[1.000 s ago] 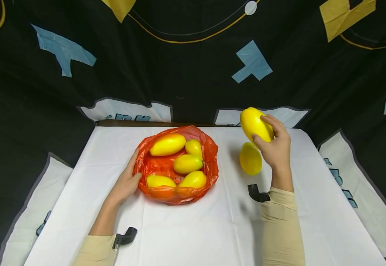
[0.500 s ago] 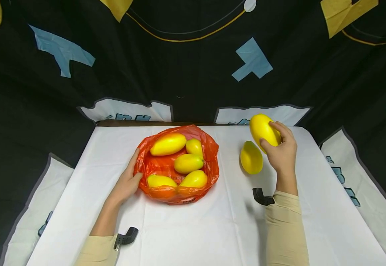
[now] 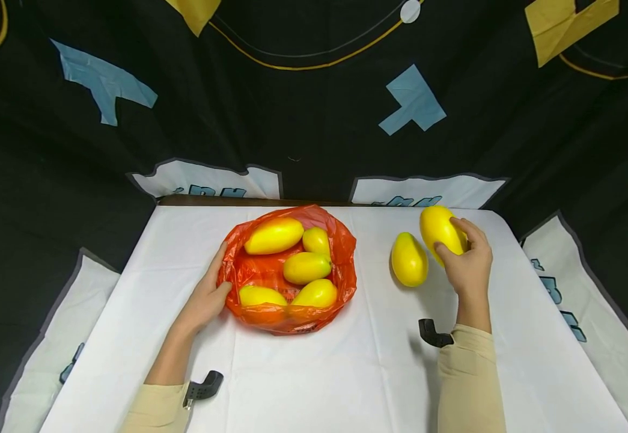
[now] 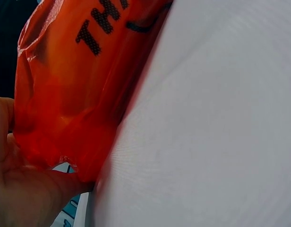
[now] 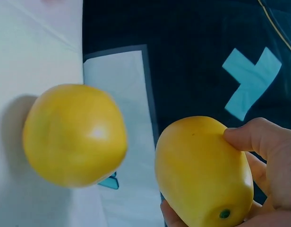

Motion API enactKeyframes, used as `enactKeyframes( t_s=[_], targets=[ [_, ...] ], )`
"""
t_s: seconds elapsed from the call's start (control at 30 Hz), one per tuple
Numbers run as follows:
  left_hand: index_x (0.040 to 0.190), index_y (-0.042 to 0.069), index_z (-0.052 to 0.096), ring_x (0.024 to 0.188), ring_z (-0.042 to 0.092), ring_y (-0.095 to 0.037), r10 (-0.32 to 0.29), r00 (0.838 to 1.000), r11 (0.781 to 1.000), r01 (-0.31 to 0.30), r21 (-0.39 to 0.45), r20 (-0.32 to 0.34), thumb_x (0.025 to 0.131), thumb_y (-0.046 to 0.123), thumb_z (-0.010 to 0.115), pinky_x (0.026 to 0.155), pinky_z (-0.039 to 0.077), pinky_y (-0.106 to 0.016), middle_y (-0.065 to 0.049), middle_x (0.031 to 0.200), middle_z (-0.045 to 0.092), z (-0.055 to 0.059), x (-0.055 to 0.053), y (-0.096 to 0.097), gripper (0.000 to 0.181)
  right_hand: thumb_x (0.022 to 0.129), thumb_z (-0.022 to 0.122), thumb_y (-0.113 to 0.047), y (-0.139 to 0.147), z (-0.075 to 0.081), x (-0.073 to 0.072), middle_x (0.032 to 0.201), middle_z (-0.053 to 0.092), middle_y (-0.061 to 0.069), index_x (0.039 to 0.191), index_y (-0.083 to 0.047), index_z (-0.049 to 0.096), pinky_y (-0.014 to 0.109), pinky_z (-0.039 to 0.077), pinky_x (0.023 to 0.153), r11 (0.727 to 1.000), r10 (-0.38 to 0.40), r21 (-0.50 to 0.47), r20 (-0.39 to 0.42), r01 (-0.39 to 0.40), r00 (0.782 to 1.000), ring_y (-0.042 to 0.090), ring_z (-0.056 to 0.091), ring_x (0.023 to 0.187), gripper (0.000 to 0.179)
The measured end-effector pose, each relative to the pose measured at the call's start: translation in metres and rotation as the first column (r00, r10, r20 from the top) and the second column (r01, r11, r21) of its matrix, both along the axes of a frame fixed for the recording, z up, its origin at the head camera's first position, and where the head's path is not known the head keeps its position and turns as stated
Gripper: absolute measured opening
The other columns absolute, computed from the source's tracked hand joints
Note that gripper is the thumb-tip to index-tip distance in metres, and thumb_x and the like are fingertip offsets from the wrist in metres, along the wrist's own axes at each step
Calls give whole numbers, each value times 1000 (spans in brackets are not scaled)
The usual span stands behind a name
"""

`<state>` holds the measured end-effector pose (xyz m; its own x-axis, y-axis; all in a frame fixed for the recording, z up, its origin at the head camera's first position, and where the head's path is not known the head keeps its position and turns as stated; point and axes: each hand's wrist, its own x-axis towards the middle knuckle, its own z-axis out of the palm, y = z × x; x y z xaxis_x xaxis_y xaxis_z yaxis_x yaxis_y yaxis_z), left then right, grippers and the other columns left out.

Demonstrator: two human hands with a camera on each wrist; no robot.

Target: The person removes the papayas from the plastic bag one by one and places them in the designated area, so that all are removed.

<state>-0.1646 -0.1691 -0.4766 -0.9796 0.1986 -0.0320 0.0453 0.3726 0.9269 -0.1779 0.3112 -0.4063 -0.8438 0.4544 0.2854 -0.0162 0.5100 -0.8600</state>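
In the head view my right hand [image 3: 469, 255] grips a yellow mango [image 3: 441, 233], thumb on one side and fingers on the other, at the table's right. The right wrist view shows the held mango [image 5: 202, 172] from its stem end. Just left of it another mango [image 3: 409, 260] lies on the white cloth. My left hand [image 3: 205, 294] holds the left side of a red plastic bag [image 3: 286, 322], thumb in front and fingers along its edge. Several more mangoes [image 3: 306, 267] lie inside the bag, whose mouth faces up.
A white cloth [image 3: 303, 385] covers the table, which ends at a dark back edge [image 3: 216, 202]. Behind it hangs a black curtain [image 3: 303, 120] with blue and yellow patches. Each sleeve carries a black wrist mount, one of them [image 3: 434, 334] beside the right forearm.
My right hand has moved rightward and down toward the table with the mango, which is now right of the lying one. The left hand and bag have stayed put.
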Motion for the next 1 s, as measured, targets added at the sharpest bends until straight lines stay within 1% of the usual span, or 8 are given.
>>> enactKeyframes(
  t_s=[0.13,0.23,0.33,0.57,0.67,0.8,0.9,1.0],
  targets=[
    [156,40,1,148,3,-22,11,1000,1000,-11,-16,-12,97,4,41,114,9,-59,11,162,3,-15,-5,-4,80,80,74,-9,4,-7,2,144,47,2,134,-15,62,36,34,111,1000,-15,-1,23,15,1000,20,40,133,55],
    [155,43,2,148,4,-21,13,1000,1000,-13,-13,-24,97,4,41,115,10,-58,13,162,3,-19,-5,-5,80,81,74,-9,6,-11,3,144,46,3,134,-15,61,36,34,110,1000,-26,-11,51,27,998,20,40,133,55],
    [155,44,2,147,4,-20,12,1000,1000,-12,-8,-28,97,4,41,115,10,-57,15,161,4,-19,-5,-6,80,82,74,-8,9,-17,4,145,46,3,135,-15,60,37,33,111,999,-34,-27,80,37,996,20,39,134,56],
    [159,22,4,147,4,-29,-12,1000,1000,12,23,-10,95,-3,40,114,9,-60,-3,163,4,18,8,4,77,84,72,-11,17,-32,5,147,43,1,137,-16,58,35,28,113,998,-53,-15,133,56,990,17,34,138,55],
    [159,23,4,147,4,-28,-11,1000,999,11,32,-15,95,-3,40,114,9,-59,-1,163,4,17,9,5,78,84,72,-11,20,-39,5,147,44,4,137,-14,58,36,29,113,998,-54,-2,138,55,989,19,34,138,55],
    [158,28,3,148,5,-26,0,1000,1000,0,19,-4,96,-1,41,115,10,-58,5,163,4,17,9,5,78,84,72,-10,23,-47,5,147,43,5,137,-14,58,37,28,114,998,-61,1,144,61,988,21,34,138,55],
    [158,27,3,148,5,-26,0,1000,1000,0,15,2,96,-1,41,115,10,-58,4,163,4,18,9,5,78,85,71,-10,25,-53,6,148,42,4,138,-14,57,36,26,114,998,-68,-2,168,70,983,20,32,139,55],
    [158,23,3,148,4,-28,-7,1000,1000,7,15,0,96,-1,41,114,9,-59,0,163,3,19,9,5,77,86,71,-9,26,-58,6,149,41,5,138,-14,57,36,26,115,998,-67,2,185,68,980,21,31,140,54]
  ],
)
